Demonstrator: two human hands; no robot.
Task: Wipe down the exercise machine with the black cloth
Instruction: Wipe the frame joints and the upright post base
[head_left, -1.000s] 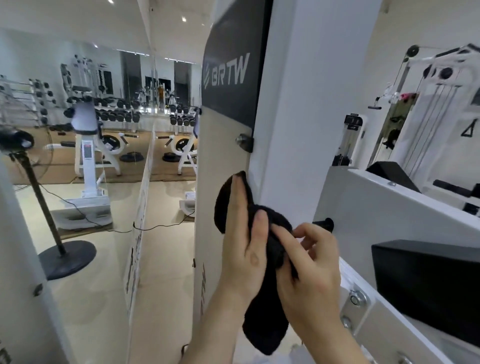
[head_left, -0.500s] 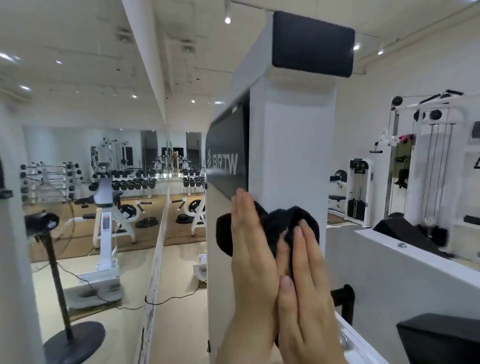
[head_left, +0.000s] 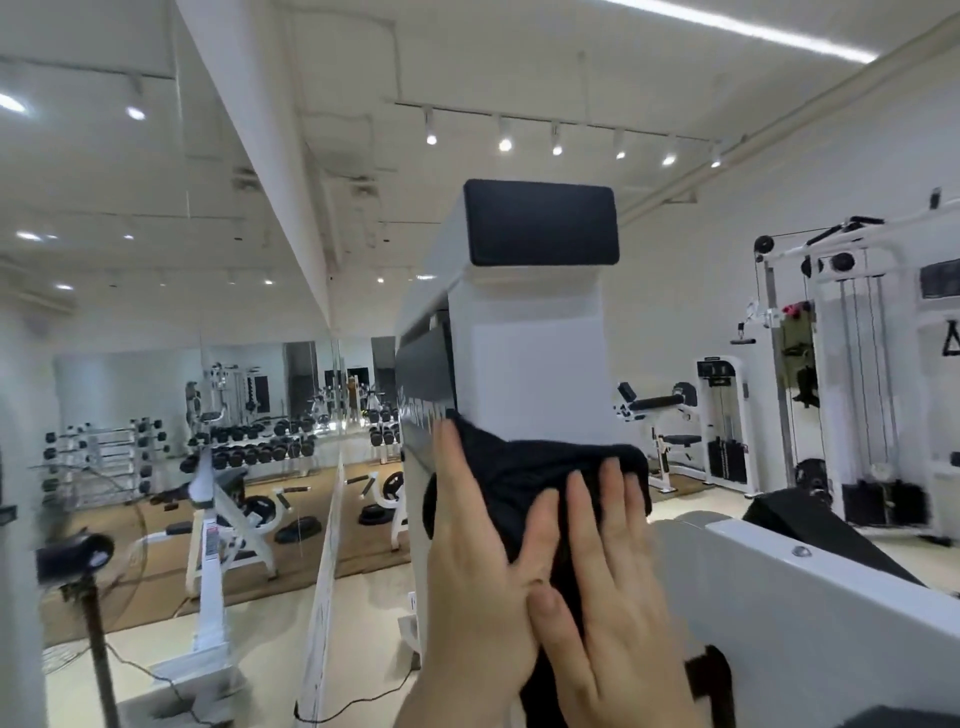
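A tall white exercise machine column (head_left: 530, 374) stands right in front of me, with a black pad on top and a dark logo panel on its left face. The black cloth (head_left: 524, 467) is spread flat against the column's front face at chest height. My left hand (head_left: 478, 561) presses the cloth's left part with straight fingers pointing up. My right hand (head_left: 608, 587) lies flat on the cloth's right part, fingers straight and spread. The cloth's lower part hangs hidden behind my hands.
A white frame beam (head_left: 810, 613) of the machine runs to the right with a black pad (head_left: 826, 530) behind it. A cable station (head_left: 857, 395) stands far right. On the left are a fan stand (head_left: 78, 566), benches and dumbbell racks (head_left: 244, 447) before a mirror.
Both hands slid the cloth upward along the column; the right hand went from gripping the cloth to lying flat on it. My view tilted up toward the column's top.
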